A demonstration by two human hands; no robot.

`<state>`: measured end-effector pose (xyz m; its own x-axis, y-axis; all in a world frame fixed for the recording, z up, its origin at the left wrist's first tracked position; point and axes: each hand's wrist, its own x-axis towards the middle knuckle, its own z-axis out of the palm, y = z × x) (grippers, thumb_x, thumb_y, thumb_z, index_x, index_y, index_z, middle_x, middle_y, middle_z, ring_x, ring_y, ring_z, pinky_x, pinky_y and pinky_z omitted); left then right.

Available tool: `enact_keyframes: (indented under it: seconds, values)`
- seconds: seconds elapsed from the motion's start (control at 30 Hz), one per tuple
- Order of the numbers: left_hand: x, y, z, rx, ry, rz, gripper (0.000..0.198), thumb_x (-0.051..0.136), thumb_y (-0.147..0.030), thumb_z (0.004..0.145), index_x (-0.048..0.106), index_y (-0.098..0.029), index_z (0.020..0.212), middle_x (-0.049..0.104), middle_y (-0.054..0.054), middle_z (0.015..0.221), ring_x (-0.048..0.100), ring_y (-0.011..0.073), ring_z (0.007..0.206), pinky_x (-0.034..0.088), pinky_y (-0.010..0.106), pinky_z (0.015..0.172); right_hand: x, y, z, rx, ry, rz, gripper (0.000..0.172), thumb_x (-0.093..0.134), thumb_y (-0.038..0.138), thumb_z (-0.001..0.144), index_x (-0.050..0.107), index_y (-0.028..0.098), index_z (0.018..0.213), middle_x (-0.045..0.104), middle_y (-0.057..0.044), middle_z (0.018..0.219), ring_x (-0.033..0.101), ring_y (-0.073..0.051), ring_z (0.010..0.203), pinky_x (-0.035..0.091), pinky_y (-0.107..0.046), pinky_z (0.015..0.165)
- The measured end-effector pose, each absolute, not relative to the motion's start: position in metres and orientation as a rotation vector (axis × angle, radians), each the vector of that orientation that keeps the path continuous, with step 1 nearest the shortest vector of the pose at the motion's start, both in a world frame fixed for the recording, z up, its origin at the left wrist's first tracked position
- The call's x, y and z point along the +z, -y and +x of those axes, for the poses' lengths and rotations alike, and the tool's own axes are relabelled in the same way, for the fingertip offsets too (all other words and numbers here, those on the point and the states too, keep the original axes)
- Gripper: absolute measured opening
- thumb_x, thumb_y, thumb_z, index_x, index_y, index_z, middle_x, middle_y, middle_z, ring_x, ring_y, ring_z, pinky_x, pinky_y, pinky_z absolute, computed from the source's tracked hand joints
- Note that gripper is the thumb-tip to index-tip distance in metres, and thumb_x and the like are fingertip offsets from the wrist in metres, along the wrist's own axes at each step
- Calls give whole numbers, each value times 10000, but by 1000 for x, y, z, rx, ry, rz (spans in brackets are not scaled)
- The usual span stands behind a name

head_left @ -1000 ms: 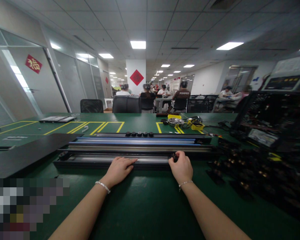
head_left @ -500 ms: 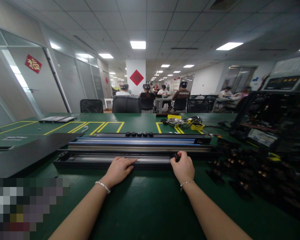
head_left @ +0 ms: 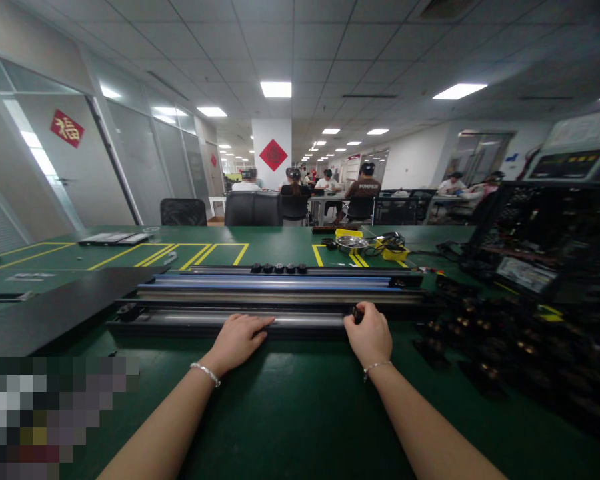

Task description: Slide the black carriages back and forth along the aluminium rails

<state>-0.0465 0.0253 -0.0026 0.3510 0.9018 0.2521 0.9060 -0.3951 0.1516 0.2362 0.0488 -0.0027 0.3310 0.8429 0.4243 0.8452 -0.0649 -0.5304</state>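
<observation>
A long rail with a silvery top and black sides [head_left: 190,319] lies crosswise on the green table. My left hand [head_left: 239,340] rests on its middle, fingers stretched out to the right along the bar. Near the rail's right end, the thumb and fingers of my right hand [head_left: 371,333] pinch a small black part [head_left: 354,313], mostly covered by the fingers. A similar black round piece [head_left: 128,311] sits at the rail's left end. Just behind are a grey rail [head_left: 280,295] and a blue-edged rail [head_left: 270,283], both parallel to it.
Several black knobs [head_left: 279,269] stand in a row behind the rails. A heap of dark parts [head_left: 510,347] covers the right side, before an open black case [head_left: 535,233]. A metal bowl [head_left: 351,244] is farther back. A dark flat panel [head_left: 75,310] lies left.
My right hand has slid slightly to the right along the rail with the small black part in its fingers. The left hand stays in place.
</observation>
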Motion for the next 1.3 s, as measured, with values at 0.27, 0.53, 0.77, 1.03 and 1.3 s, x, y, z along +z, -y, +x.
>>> enact_keyframes:
  seconds: [0.27,0.53,0.77,1.03,1.3]
  values:
    - [-3,-25,-46,-475,1719,-2573,379,429,-352,842,487,-331,1216,645,-13,1070,548,171,964,320,340,857,-5,-53,244,-38,1466,-1883,270,452,259,697,539,187,942,594,-53,905,486,-204,886,358,-290,720]
    - [-2,-25,-46,-471,1724,-2578,384,422,-352,844,482,-330,1222,646,-8,1061,547,168,957,321,337,860,-3,-51,244,-25,1455,-1889,263,446,255,692,543,187,928,593,-52,903,487,-203,883,355,-288,712]
    - [-3,-25,-46,-477,1717,-2578,382,430,-345,840,486,-328,1217,646,-11,1066,548,171,967,318,341,863,-2,-51,246,-20,1456,-1904,263,445,264,697,540,187,931,595,-52,908,489,-208,893,358,-288,708]
    - [-3,-26,-46,-457,1728,-2573,386,434,-348,836,488,-324,1218,645,0,1070,548,170,968,321,337,859,-4,-53,252,-52,1430,-1891,265,449,252,685,541,184,923,592,-55,899,486,-205,875,360,-288,718]
    - [-3,-25,-46,-467,1716,-2574,385,424,-352,842,481,-328,1222,641,-5,1085,544,170,974,315,335,860,-2,-52,255,-34,1415,-1919,248,445,265,693,533,192,912,590,-52,901,491,-210,892,361,-290,714]
